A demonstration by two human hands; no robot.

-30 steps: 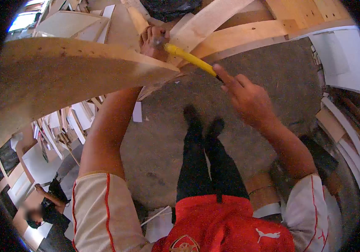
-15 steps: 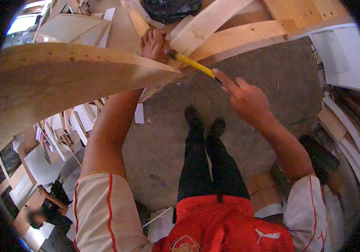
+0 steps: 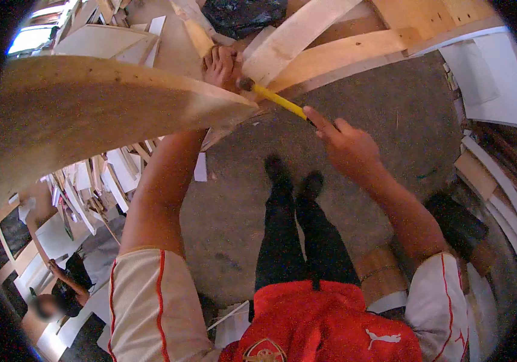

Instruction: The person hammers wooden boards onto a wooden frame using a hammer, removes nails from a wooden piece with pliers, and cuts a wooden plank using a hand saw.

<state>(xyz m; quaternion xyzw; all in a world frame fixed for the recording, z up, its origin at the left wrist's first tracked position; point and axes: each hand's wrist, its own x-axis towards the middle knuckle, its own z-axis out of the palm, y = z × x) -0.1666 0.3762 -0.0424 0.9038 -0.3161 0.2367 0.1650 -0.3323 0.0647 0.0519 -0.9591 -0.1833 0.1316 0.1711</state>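
My right hand (image 3: 349,148) is closed round the end of a hammer's yellow handle (image 3: 279,102), its index finger stretched along it. The dark hammer head (image 3: 245,84) is beside my left hand, near where several wooden pieces meet. My left hand (image 3: 221,66) has its fingers curled over the wood at that joint; whether it also pinches a nail is hidden. A wide wooden board (image 3: 107,108) runs from the left to this joint and crosses in front of my left forearm. A pale slanting plank (image 3: 301,39) and a long wooden rail (image 3: 343,57) lie to its right.
Wood offcuts (image 3: 98,181) are heaped at the left. Another person (image 3: 68,295) is at the lower left. White sheets (image 3: 482,84) stand at the right, above several leaning strips (image 3: 497,175). A black plastic bag (image 3: 243,17) lies at the top, and brown floor (image 3: 228,211) stretches below.
My right hand has shifted slightly left, and the hammer head sits slightly lower beside my left hand. My left hand keeps its place. The person at the lower left has shifted a little.
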